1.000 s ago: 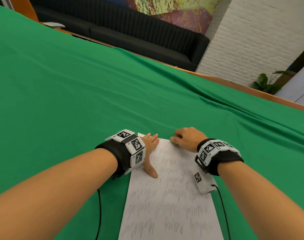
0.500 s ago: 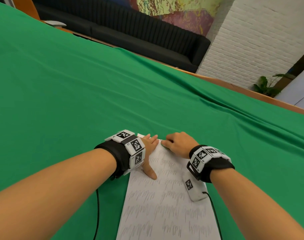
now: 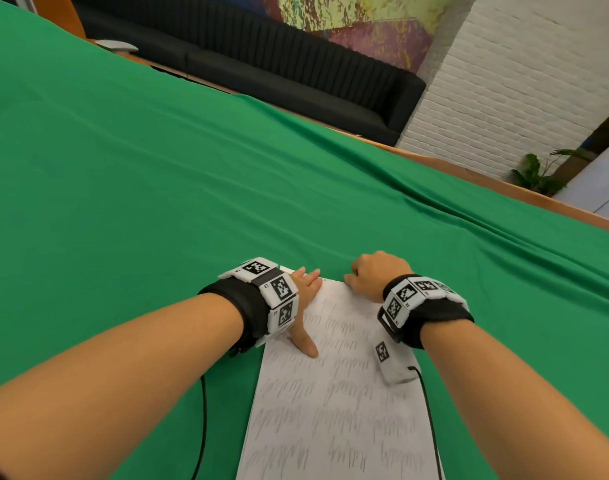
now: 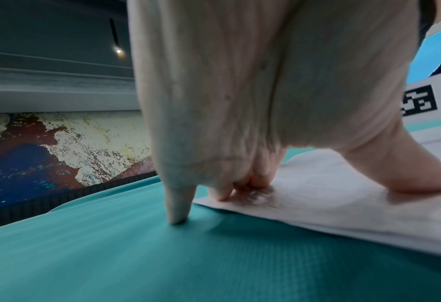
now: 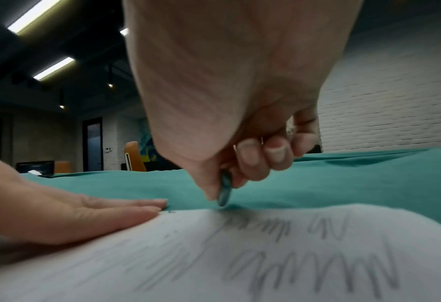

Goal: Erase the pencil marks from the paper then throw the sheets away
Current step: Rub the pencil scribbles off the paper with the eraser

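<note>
A white sheet of paper (image 3: 337, 407) covered in rows of grey pencil scribbles lies on the green cloth (image 3: 157, 202). My left hand (image 3: 306, 296) lies flat on the paper's top left corner, fingers straight and thumb spread onto the sheet. In the left wrist view the left hand (image 4: 240, 102) presses on the paper (image 4: 330, 204), with the little finger on the cloth. My right hand (image 3: 365, 275) is at the sheet's top edge. In the right wrist view it pinches a small dark eraser (image 5: 225, 190) whose tip touches the paper (image 5: 266, 255) at the scribbles.
Wrinkles run across the cloth to the right (image 3: 504, 237). The table's wooden edge (image 3: 504, 181) lies beyond, then a black sofa (image 3: 261, 64), a white brick wall (image 3: 521, 81) and a plant (image 3: 538, 171). Black cables (image 3: 202, 427) trail from both wrists.
The right hand slid left along the paper's top edge, then back to the right, with the eraser on the sheet. The left hand has stayed pressed on the corner.
</note>
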